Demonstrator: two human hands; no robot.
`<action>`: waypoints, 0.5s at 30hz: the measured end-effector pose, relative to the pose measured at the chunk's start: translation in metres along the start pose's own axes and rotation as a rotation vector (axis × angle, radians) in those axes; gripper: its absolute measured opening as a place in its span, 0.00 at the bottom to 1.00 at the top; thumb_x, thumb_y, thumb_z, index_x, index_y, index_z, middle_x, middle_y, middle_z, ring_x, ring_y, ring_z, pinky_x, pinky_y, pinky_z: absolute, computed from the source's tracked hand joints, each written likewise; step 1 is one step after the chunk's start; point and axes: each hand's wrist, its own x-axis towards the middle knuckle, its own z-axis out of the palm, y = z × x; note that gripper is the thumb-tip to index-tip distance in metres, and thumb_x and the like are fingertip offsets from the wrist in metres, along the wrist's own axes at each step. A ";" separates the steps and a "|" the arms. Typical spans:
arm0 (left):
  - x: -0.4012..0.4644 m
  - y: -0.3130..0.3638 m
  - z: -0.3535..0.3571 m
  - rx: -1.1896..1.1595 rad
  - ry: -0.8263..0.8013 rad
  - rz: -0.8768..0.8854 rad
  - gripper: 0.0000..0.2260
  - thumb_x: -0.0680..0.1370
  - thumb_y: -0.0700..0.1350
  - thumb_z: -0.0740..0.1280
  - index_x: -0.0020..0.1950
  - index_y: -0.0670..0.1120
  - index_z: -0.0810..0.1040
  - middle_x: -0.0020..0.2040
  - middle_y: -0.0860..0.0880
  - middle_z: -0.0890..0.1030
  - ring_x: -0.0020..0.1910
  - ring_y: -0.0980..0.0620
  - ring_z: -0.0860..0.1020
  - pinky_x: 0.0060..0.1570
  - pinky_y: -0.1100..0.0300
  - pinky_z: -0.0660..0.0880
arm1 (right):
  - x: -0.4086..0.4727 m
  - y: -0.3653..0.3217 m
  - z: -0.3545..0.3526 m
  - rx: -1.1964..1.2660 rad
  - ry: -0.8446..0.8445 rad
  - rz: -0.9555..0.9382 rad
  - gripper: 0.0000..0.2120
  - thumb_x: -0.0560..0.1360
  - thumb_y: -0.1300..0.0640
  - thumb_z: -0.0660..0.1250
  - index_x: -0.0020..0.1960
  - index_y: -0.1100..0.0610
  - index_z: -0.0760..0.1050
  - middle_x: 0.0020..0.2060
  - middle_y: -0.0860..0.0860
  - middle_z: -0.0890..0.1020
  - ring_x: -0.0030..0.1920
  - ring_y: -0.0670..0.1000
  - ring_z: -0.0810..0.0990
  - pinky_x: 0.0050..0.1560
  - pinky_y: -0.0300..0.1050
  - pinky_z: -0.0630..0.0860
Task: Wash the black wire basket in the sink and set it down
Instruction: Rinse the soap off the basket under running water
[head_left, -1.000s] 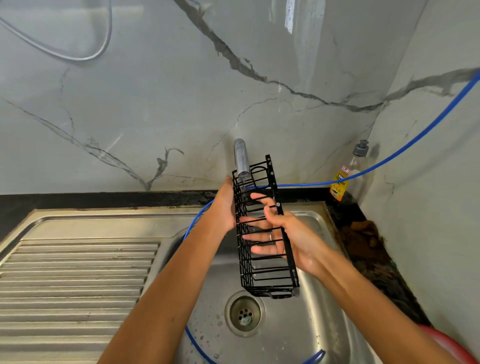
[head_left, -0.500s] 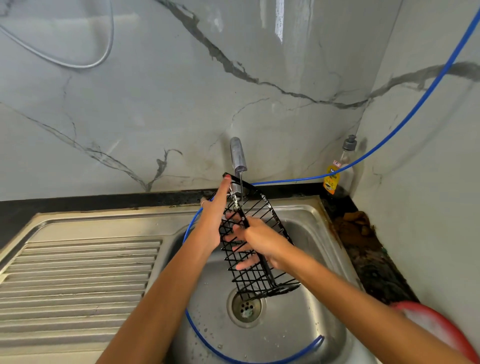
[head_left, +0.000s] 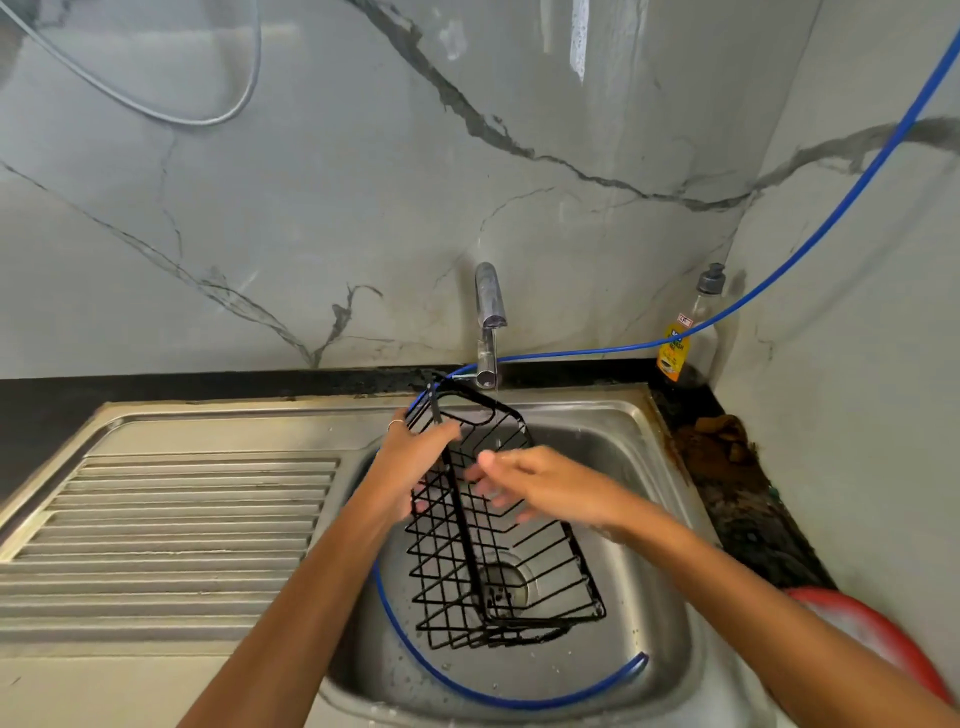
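The black wire basket (head_left: 498, 561) hangs tilted over the steel sink (head_left: 644, 519), its open side facing up and right, its far end under the tap (head_left: 489, 306). A thin stream of water falls from the tap onto that end. My left hand (head_left: 410, 462) grips the basket's left long edge, thumb over the rim. My right hand (head_left: 530, 480) lies inside the basket with fingers spread and straight, touching the wires.
A ribbed steel drainboard (head_left: 171, 525) lies left of the bowl. A blue hose (head_left: 498, 696) loops through the sink and runs up the right wall. A dish soap bottle (head_left: 685, 332) stands in the back right corner. A red basin rim (head_left: 878, 634) shows at right.
The basket has turned so its open side faces up and lowered over the drain. My right hand slid from its edge into the inside. The view pulled back slightly.
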 end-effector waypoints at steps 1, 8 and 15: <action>-0.001 -0.003 -0.005 -0.013 -0.010 -0.040 0.23 0.74 0.46 0.69 0.66 0.52 0.66 0.49 0.48 0.75 0.46 0.49 0.74 0.38 0.57 0.72 | -0.002 0.007 -0.008 0.025 0.056 0.009 0.18 0.80 0.43 0.53 0.62 0.48 0.74 0.57 0.48 0.79 0.54 0.45 0.79 0.55 0.43 0.78; -0.010 -0.019 -0.029 -0.121 0.012 -0.132 0.37 0.70 0.51 0.72 0.75 0.57 0.58 0.64 0.41 0.70 0.56 0.41 0.74 0.45 0.50 0.75 | 0.009 0.021 -0.059 0.074 0.324 0.100 0.11 0.81 0.53 0.57 0.57 0.54 0.77 0.51 0.53 0.82 0.51 0.51 0.80 0.51 0.44 0.78; -0.012 -0.021 -0.025 -0.159 0.087 -0.017 0.36 0.70 0.51 0.74 0.73 0.57 0.59 0.54 0.45 0.74 0.39 0.50 0.70 0.32 0.58 0.68 | 0.067 -0.019 -0.065 -0.013 0.265 -0.005 0.12 0.81 0.56 0.58 0.57 0.60 0.77 0.52 0.58 0.81 0.48 0.50 0.79 0.53 0.43 0.77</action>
